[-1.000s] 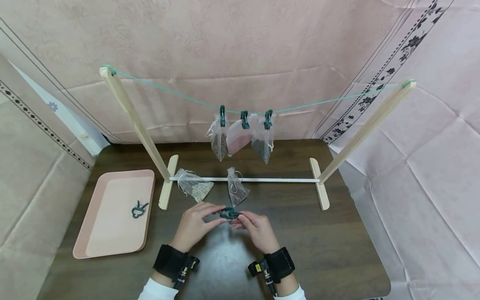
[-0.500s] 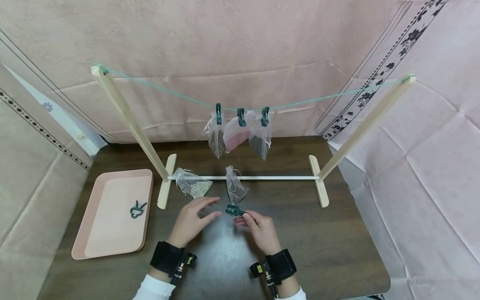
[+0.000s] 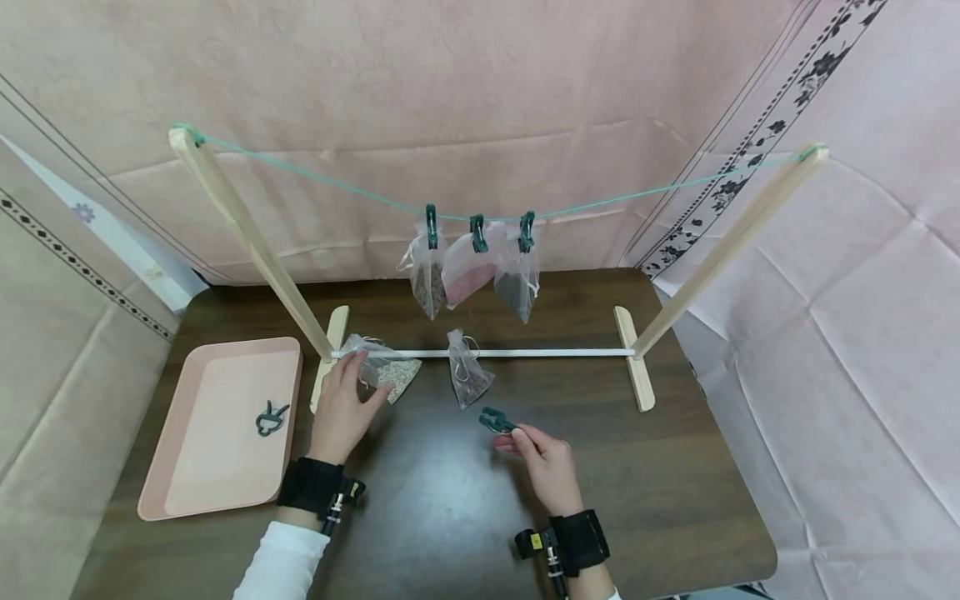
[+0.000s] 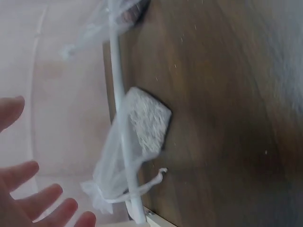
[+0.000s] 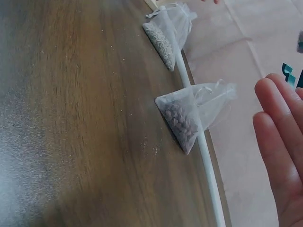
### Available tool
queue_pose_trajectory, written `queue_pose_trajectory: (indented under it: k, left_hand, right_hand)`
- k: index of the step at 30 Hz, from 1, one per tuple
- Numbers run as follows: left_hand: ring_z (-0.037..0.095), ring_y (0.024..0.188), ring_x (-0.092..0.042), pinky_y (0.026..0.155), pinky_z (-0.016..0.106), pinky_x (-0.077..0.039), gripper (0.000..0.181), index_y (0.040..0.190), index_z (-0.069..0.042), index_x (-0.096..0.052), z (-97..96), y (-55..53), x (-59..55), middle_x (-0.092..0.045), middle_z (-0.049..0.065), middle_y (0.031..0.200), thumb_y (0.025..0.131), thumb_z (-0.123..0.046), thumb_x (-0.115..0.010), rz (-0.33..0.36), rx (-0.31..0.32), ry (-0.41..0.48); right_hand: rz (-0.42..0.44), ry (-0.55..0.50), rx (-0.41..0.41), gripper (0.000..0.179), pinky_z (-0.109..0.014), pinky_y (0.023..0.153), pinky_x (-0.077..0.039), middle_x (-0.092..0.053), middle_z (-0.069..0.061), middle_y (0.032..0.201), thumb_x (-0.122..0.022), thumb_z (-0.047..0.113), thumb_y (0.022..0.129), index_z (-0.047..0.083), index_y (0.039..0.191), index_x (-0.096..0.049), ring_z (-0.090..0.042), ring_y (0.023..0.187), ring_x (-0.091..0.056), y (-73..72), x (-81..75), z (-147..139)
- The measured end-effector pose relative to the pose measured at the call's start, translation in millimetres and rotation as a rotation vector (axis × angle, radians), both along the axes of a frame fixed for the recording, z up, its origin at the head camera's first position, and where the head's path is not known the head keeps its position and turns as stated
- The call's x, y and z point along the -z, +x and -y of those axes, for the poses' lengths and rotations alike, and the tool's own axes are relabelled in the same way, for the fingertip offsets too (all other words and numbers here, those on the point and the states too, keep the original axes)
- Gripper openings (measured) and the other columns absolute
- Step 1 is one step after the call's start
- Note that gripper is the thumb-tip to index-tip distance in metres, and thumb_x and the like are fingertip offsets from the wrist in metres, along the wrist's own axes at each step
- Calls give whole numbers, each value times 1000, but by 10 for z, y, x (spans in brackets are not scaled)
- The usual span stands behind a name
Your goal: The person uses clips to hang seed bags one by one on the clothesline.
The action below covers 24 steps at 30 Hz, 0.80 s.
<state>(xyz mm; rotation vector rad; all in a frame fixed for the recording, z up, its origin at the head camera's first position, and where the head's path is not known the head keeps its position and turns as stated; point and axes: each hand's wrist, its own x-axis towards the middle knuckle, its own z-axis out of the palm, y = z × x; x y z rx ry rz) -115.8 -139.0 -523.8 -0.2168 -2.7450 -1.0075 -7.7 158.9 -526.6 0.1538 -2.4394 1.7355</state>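
Observation:
My right hand (image 3: 551, 471) pinches a dark green clothes peg (image 3: 497, 420) between thumb and fingers above the table. In the right wrist view, only part of the peg (image 5: 288, 74) shows past the fingers. My left hand (image 3: 341, 417) hovers by a sheer drawstring bag of pale grains (image 4: 149, 120), thumb and fingers spread and holding nothing. That bag lies over the white rod (image 3: 555, 352) at its left end. A second sheer bag with brown bits (image 5: 180, 118) lies across the rod's middle.
Three filled sheer bags (image 3: 468, 279) hang by green pegs from a green line (image 3: 315, 176) between two wooden posts (image 3: 247, 233). At the left stands a pink tray (image 3: 174, 425) with one peg (image 3: 271, 418) in it.
My left hand has let go of the peg and moved left and forward to the pale-grain bag. My right hand keeps the peg and has shifted slightly right.

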Motion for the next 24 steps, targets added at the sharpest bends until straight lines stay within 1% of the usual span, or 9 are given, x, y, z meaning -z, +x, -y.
queue_pose_trajectory:
  k: [2, 5, 8, 11, 14, 17, 20, 22, 24]
  left_hand:
    - [39, 120, -33, 89, 57, -32, 72, 134, -8, -38, 33, -54, 21, -33, 19, 136, 79, -50, -60, 7, -20, -13]
    - [41, 119, -34, 88, 59, -32, 74, 134, -7, -38, 74, -127, 70, -32, 22, 136, 78, -47, -63, 6, -35, -51]
    - [43, 118, -34, 87, 60, -32, 76, 134, -6, -37, 93, -197, 111, -31, 23, 135, 77, -47, -64, -8, -37, -86]
    - [45, 116, -34, 83, 61, -34, 78, 135, -6, -35, 99, -277, 130, -30, 24, 135, 76, -46, -65, -25, -32, -118]
    - [48, 116, -32, 79, 62, -36, 80, 136, -6, -33, 106, -359, 125, -27, 25, 136, 76, -46, -66, -5, -24, -143]
    - [49, 117, -30, 79, 63, -35, 82, 138, -6, -30, 120, -438, 127, -24, 26, 138, 76, -47, -65, 43, -12, -156]
    - [50, 117, -28, 78, 64, -35, 85, 138, -5, -28, 144, -530, 166, -22, 27, 138, 76, -50, -64, 88, -3, -173]
    - [50, 118, -28, 77, 65, -35, 87, 139, -5, -26, 165, -578, 205, -22, 27, 139, 75, -52, -63, 109, 0, -194]
    - [49, 118, -28, 76, 64, -36, 89, 140, -5, -24, 176, -613, 226, -22, 27, 139, 75, -52, -63, 127, 3, -216]
  right_hand:
    - [12, -16, 3, 23, -26, 73, -50, -68, 1, 88, -45, 24, 93, 15, 98, -65, -13, 81, -65, 30, -38, -25]
    - [40, -50, 14, 23, -27, 74, -50, -68, -4, 89, -46, 20, 94, 10, 99, -65, -19, 82, -65, 82, -141, -38]
    - [54, -75, 25, 24, -29, 74, -50, -67, -10, 89, -45, 16, 94, 3, 100, -65, -26, 83, -64, 123, -240, -35]
    - [61, -80, 28, 26, -32, 75, -50, -67, -13, 90, -45, 16, 94, -1, 101, -63, -27, 83, -64, 139, -276, -38]
    - [76, -88, 32, 27, -32, 75, -50, -67, -13, 90, -44, 16, 94, -3, 101, -63, -27, 84, -64, 141, -279, -41]
    - [113, -106, 47, 27, -33, 76, -49, -67, -11, 90, -45, 18, 94, 0, 100, -64, -26, 84, -64, 141, -274, -38]
    - [126, -128, 47, 26, -36, 77, -49, -67, -11, 90, -46, 18, 94, 2, 100, -64, -28, 85, -64, 146, -263, -37]
    - [117, -138, 43, 24, -38, 77, -48, -67, -12, 90, -46, 17, 94, 3, 100, -64, -29, 84, -63, 147, -230, -42]
    - [106, -143, 37, 24, -37, 76, -49, -67, -10, 90, -46, 18, 94, 5, 100, -64, -27, 84, -64, 142, -154, -60]
